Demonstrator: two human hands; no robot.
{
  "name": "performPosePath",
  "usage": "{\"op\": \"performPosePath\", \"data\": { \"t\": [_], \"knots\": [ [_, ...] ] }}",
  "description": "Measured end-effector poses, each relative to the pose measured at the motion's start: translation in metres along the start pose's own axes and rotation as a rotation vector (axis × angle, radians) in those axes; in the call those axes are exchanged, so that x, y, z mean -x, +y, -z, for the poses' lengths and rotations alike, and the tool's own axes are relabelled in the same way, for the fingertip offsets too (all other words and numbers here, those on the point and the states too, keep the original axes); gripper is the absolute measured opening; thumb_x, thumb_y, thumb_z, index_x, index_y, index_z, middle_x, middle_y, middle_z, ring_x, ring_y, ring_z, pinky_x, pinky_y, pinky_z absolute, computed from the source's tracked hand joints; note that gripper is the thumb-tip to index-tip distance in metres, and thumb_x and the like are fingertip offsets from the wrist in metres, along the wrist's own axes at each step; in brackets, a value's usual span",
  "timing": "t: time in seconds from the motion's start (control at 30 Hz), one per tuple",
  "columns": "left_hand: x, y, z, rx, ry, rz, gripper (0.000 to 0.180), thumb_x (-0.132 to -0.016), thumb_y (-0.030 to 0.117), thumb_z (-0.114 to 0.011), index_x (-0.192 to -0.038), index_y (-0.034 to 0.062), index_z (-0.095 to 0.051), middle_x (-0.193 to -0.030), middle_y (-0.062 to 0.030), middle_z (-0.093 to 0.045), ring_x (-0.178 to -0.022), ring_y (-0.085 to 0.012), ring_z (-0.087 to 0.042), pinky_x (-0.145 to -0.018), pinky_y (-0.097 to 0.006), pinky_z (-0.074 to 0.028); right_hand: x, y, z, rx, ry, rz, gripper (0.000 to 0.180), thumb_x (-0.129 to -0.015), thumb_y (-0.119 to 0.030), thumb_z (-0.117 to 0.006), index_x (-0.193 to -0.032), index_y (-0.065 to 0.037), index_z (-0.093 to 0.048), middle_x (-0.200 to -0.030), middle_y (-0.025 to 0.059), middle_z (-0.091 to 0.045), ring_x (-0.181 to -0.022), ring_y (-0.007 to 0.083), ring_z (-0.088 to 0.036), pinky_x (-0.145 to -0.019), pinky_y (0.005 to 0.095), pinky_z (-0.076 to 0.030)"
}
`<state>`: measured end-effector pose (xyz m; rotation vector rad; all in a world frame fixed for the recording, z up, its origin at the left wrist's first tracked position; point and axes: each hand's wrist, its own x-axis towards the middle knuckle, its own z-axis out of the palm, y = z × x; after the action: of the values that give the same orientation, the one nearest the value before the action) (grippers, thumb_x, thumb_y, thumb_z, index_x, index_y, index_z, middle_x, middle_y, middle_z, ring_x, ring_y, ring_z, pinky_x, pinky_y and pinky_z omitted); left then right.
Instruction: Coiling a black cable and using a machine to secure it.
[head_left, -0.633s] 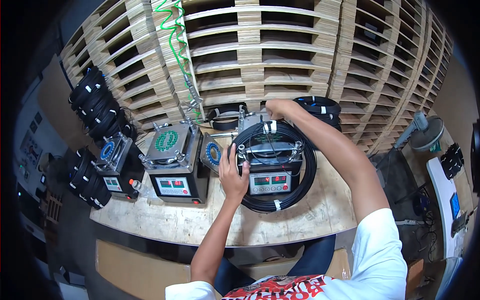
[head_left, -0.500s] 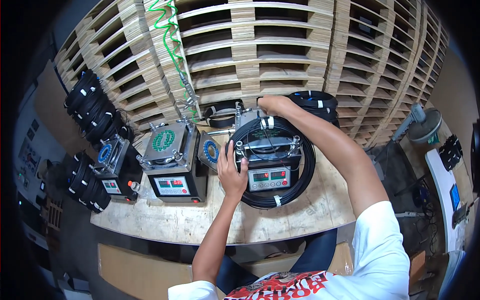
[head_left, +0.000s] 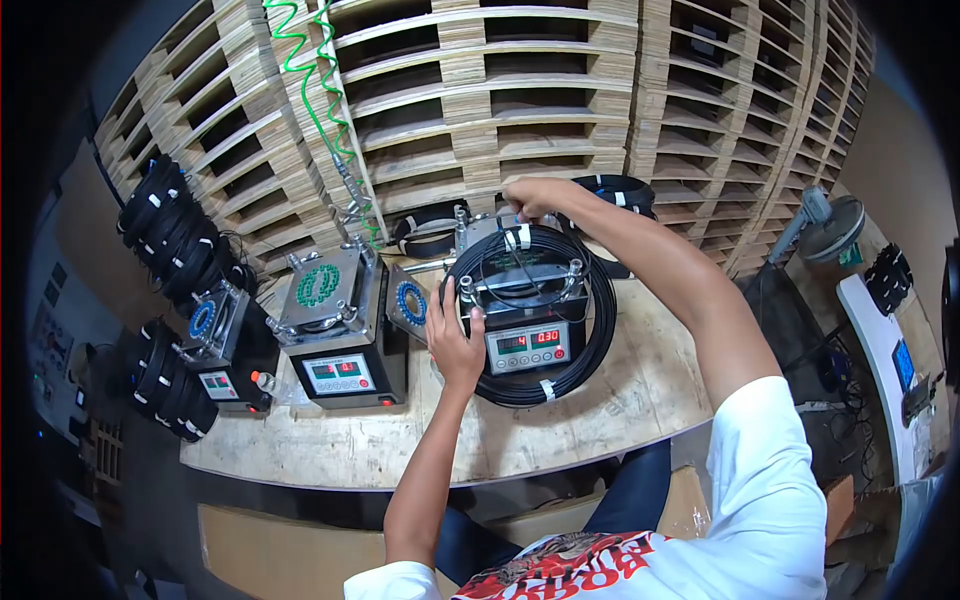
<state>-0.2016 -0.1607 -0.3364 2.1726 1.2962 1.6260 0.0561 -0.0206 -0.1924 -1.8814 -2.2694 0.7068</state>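
The black coil [head_left: 603, 330] rings the front of the machine [head_left: 506, 372] on the surface [head_left: 330, 445], already bound with white bands [head_left: 548, 390]; handling seems unfinished. The left hand's [head_left: 455, 345] fingers spread beside it; the right hand's [head_left: 533, 197] curl beyond, their grip unclear.

A black cable coil [head_left: 604, 320] rings the machine's front [head_left: 527, 347].

We note coiled cable [head_left: 606, 310]: black, smooth, plastic-looking jacket, soft sheen. Tape band [head_left: 548, 389]: white, matt. Control panel [head_left: 528, 349] inside coil: smooth, plastic-looking. Neighbouring machine's top plate [head_left: 350, 278]: bare metal, dull shine; housing [head_left: 393, 345]: black, smooth, semi-gloss. Bench top [head_left: 620, 415]: wood, scuffed. Pallets [head_left: 463, 72]: raw wood, rough-edged, matt. Sleeve [head_left: 755, 425]: white cloth, creased. We read sheet below bench [head_left: 285, 545] as cardboard.
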Motion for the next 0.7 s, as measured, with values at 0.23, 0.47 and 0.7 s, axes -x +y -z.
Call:
{"op": "performPosePath", "data": {
  "t": [0.23,0.47,0.7],
  "knots": [
    [-0.039,-0.015,0.022,0.253,-0.049,0.161,0.034,-0.100,0.026,-0.053,-0.117,-0.0003,-0.065,-0.124,-0.0208,-0.058,-0.117,-0.0361,-0.055,-0.102,-0.042,-0.041,0.082,0.007,-0.051,-0.402,0.831,0.300,0.019,-0.089,-0.013,-0.065,-0.096,0.002,-0.055,-0.087,0.0241,-0.066,-0.085,0.0401,-0.066,-0.072,0.0453,-0.049],
    [-0.205,0.019,-0.028,-0.027,-0.628,-0.100,0.036,-0.090,0.031,-0.066,-0.109,0.0009,-0.070,-0.095,-0.0178,-0.073,-0.084,-0.0272,-0.071,-0.078,-0.037,-0.055,0.114,-0.022,-0.118,-0.471,1.176,0.131,0.015,-0.095,-0.011,-0.059,-0.096,0.002,-0.051,-0.094,0.0215,-0.069,-0.090,0.0402,-0.067,-0.075,0.0444,-0.051],
    [-0.237,0.068,-0.085,-0.527,-1.272,0.191,0.025,-0.085,0.015,-0.064,-0.101,-0.0027,-0.072,-0.098,-0.0161,-0.073,-0.074,-0.0335,-0.072,-0.059,-0.044,-0.061,0.124,-0.026,-0.119,-0.543,1.134,0.146,0.014,-0.096,-0.007,-0.057,-0.102,0.002,-0.049,-0.101,0.0243,-0.069,-0.095,0.0443,-0.065,-0.077,0.0450,-0.051]
  ]
}}
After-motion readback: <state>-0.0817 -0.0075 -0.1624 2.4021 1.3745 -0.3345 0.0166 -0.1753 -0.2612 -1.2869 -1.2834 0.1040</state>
